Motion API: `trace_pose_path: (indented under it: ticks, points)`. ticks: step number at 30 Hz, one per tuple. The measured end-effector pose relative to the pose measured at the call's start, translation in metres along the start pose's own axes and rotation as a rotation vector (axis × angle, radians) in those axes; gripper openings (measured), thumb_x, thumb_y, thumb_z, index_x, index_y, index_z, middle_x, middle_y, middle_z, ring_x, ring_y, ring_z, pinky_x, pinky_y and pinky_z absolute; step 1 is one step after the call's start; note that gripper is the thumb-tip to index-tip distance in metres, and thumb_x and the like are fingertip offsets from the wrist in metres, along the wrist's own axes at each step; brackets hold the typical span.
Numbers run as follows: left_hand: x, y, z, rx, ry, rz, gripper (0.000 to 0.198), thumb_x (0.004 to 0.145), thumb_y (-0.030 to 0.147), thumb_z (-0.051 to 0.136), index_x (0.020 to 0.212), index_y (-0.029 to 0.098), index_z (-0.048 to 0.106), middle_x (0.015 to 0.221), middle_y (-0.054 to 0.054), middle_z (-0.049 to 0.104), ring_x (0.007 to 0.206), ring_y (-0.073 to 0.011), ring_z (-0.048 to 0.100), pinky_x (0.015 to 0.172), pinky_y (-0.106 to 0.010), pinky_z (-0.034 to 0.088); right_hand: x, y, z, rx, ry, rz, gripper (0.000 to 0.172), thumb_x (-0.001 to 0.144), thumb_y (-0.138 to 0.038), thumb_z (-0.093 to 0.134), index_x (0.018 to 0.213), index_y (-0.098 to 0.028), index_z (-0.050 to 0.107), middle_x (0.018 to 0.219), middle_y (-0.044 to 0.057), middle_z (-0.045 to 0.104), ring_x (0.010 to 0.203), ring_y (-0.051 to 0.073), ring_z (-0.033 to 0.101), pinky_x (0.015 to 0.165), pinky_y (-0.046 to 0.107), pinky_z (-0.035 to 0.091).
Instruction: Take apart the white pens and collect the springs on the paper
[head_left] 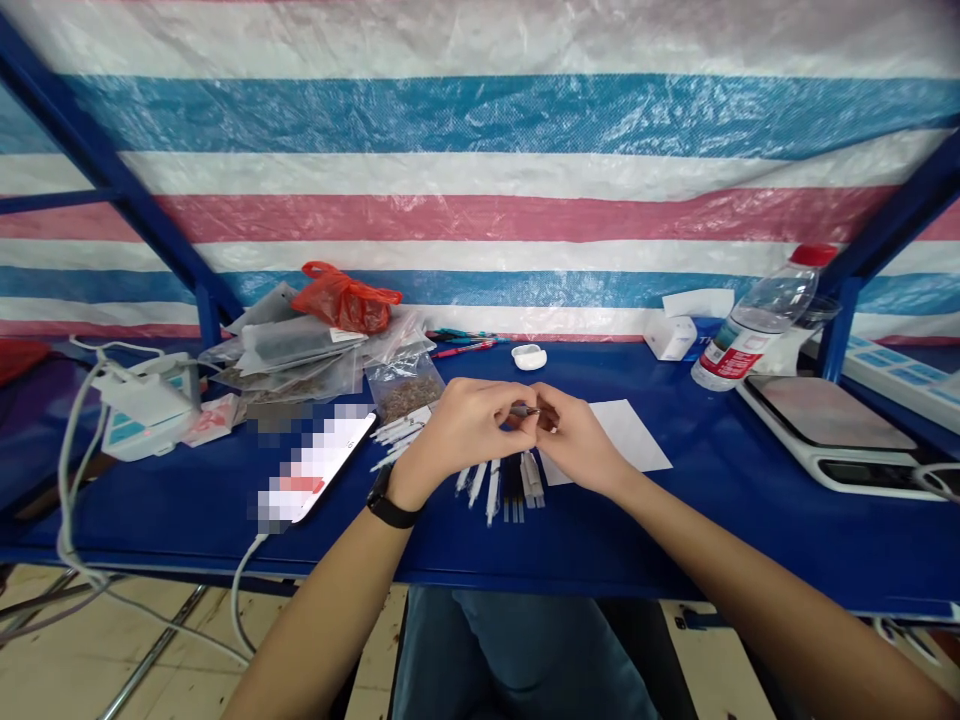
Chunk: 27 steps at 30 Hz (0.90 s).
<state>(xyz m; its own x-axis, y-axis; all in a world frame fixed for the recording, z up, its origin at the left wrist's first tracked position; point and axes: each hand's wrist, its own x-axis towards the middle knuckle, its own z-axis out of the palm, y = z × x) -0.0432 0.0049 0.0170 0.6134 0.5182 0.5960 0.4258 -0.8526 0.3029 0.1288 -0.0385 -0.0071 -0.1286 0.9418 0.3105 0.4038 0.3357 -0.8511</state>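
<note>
My left hand (480, 425), with a black band on the wrist, pinches a small dark pen part (523, 410) between thumb and fingers. At the part's pointed end, the fingers of my right hand (574, 430) are closed on it, touching my left fingertips. Below my hands lie white pen pieces (493, 490), thin dark refills (514, 490) and several greyish barrel pieces (532, 480). More white pens (397, 432) are fanned out beside my left wrist. Partly under my right hand is a white sheet of paper (630, 435).
A zip bag of small brown parts (405, 385), stacked plastic bags (292, 350) and a red bag (345, 300) sit at the back left. A charging phone (322, 465) lies left. A white case (529, 356), bottle (750, 330) and scale (832, 415) stand behind and right.
</note>
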Motion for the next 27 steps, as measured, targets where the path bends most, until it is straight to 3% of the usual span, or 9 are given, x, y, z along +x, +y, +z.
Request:
trace_pose_path:
  ticks: [3,7,10,13,16,21,27]
  points:
    - [0.001,0.001,0.004,-0.074,0.074,0.050,0.021,0.094,0.032,0.054,0.094,0.021,0.073,0.062,0.003,0.057,0.054,-0.0099,0.049,0.057,-0.022,0.041,-0.001,-0.002,0.001,0.102,0.093,-0.031,0.013,0.082,-0.035,0.064,0.084,-0.022,0.063,0.075,0.000,0.066,0.068,0.016,0.060,0.064,0.030,0.047]
    - [0.004,-0.002,0.004,0.011,0.222,0.072,0.032,0.104,0.040,0.048,0.110,0.015,0.067,0.091,-0.007,0.065,0.080,-0.0167,0.061,0.074,-0.028,0.050,0.003,-0.007,-0.003,0.357,0.267,-0.004,0.034,0.077,-0.053,0.077,0.077,-0.023,0.063,0.066,-0.001,0.063,0.057,0.015,0.058,0.059,0.030,0.049]
    - [0.005,-0.002,0.005,0.105,0.072,0.048,0.035,0.108,0.038,0.038,0.108,0.015,0.063,0.097,-0.010,0.064,0.088,-0.0199,0.063,0.079,-0.031,0.050,0.007,-0.008,-0.009,0.496,0.351,0.077,0.046,0.069,-0.061,0.083,0.070,-0.023,0.059,0.065,-0.001,0.064,0.054,0.013,0.056,0.058,0.030,0.049]
    - [0.006,0.001,0.011,0.188,-0.180,-0.071,0.038,0.111,0.036,0.029,0.097,0.018,0.059,0.082,-0.005,0.062,0.073,-0.0194,0.063,0.067,-0.029,0.044,0.009,-0.007,-0.012,0.548,0.392,0.184,0.052,0.062,-0.065,0.086,0.067,-0.022,0.056,0.066,0.000,0.065,0.054,0.012,0.053,0.056,0.030,0.046]
    - [0.007,0.005,0.018,0.216,-0.306,-0.196,0.034,0.111,0.038,0.030,0.095,0.019,0.054,0.065,0.000,0.053,0.062,-0.0209,0.060,0.059,-0.029,0.036,0.009,-0.004,-0.012,0.533,0.409,0.201,0.054,0.062,-0.067,0.086,0.064,-0.023,0.054,0.061,0.001,0.063,0.051,0.011,0.047,0.052,0.029,0.040]
    - [0.008,0.006,0.021,-0.119,-0.270,-0.248,0.038,0.109,0.040,0.031,0.077,0.023,0.040,0.056,0.005,0.041,0.053,-0.0147,0.047,0.059,-0.029,0.033,0.009,-0.004,-0.012,0.492,0.411,0.110,0.055,0.064,-0.069,0.085,0.064,-0.022,0.055,0.059,0.000,0.061,0.050,0.011,0.046,0.051,0.030,0.040]
    - [0.006,0.002,0.021,-0.708,-0.306,-0.319,0.052,0.105,0.061,0.025,0.072,0.023,0.037,0.057,0.005,0.037,0.051,-0.0115,0.038,0.054,-0.027,0.035,0.008,-0.014,-0.026,0.444,0.266,0.094,0.050,0.065,-0.067,0.085,0.072,-0.022,0.066,0.058,-0.001,0.060,0.053,0.013,0.052,0.058,0.032,0.049]
